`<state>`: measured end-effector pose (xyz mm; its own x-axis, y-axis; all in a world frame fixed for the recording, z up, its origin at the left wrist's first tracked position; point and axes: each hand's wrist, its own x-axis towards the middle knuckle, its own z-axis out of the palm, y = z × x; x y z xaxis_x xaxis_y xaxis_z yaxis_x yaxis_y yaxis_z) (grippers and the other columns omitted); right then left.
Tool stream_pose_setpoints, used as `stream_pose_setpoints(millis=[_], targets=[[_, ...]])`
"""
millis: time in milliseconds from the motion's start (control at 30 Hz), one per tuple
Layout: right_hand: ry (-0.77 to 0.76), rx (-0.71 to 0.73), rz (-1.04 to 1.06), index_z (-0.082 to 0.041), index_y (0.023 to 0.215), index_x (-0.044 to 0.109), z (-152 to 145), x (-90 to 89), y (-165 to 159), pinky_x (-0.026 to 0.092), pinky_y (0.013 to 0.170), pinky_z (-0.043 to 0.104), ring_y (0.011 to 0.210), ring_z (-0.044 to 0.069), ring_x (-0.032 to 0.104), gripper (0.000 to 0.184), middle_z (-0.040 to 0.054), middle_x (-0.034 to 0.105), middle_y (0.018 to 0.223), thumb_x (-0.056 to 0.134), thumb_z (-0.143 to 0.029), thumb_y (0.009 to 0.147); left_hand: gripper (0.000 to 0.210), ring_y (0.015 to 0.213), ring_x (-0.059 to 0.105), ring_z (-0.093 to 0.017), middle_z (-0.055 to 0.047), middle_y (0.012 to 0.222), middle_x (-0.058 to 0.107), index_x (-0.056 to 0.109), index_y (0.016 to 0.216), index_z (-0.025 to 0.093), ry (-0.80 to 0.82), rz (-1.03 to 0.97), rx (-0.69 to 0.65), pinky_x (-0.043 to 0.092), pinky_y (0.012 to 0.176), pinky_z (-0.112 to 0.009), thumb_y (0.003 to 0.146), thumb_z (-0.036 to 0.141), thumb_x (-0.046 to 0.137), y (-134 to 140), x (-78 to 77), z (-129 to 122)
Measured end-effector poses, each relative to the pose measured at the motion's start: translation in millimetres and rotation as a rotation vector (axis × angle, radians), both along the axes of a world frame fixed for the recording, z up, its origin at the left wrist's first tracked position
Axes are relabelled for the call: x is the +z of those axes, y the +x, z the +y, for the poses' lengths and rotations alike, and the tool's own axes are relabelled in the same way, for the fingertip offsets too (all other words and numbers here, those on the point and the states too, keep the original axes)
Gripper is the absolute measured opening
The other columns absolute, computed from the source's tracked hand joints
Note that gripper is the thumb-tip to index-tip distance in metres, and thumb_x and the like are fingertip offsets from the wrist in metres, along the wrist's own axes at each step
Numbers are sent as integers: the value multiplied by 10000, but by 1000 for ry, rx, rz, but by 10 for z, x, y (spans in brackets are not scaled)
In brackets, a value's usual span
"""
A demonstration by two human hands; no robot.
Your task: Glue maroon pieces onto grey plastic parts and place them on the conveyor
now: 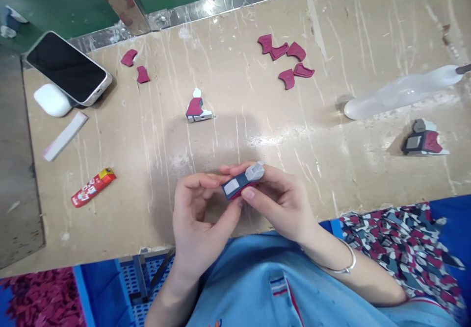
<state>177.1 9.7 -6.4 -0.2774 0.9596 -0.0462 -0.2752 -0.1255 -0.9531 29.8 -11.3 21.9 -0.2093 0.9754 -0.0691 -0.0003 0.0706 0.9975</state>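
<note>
Both hands hold one small plastic toy part (239,184), dark blue with grey pieces and a maroon side, just above the table near its front edge. My left hand (200,214) pinches its left end between thumb and fingers. At the grey end, my right hand (281,199) grips with the thumb pressed along the lower side. A similar part (196,109) with a maroon panel lies on the table beyond my hands. Another assembled part (425,139) stands at the right. The underside of the held part is hidden.
Loose maroon pieces (287,64) lie at the back, two more (128,58) farther left. A phone (68,67), white case (52,99), white strip (65,136) and red packet (93,188) sit left; a translucent bottle (405,91) right. Blue bins of parts (405,248) and maroon pieces (44,297) stand below.
</note>
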Motion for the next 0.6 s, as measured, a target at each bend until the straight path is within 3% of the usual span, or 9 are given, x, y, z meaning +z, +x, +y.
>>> stream_pose_setpoints(millis=[167, 367, 600], targets=[[2, 7, -20, -274, 1240, 825, 25, 22, 6, 722, 964, 343, 1092, 225, 845, 254, 65, 852, 1251, 715, -422, 1067, 364, 977, 833, -151, 27, 980, 798, 622, 959, 235, 0, 16, 19, 688, 886, -227, 812, 14, 871, 6, -2, -16], [31, 5, 0, -298, 1270, 824, 38, 29, 30, 726, 942, 337, 1114, 231, 842, 259, 56, 852, 1264, 691, -418, 1084, 410, 975, 829, -116, 55, 981, 793, 614, 953, 238, -1, -8, 15, 665, 891, -181, 785, -30, 874, 12, -5, -38], [33, -64, -94, -271, 1214, 849, 16, 25, 40, 726, 995, 408, 1183, 285, 827, 296, 90, 853, 1252, 702, -481, 1066, 321, 1081, 820, -154, 7, 1096, 805, 645, 1012, 240, 17, -7, -25, 661, 960, -239, 881, 29, 848, 39, -14, -42]])
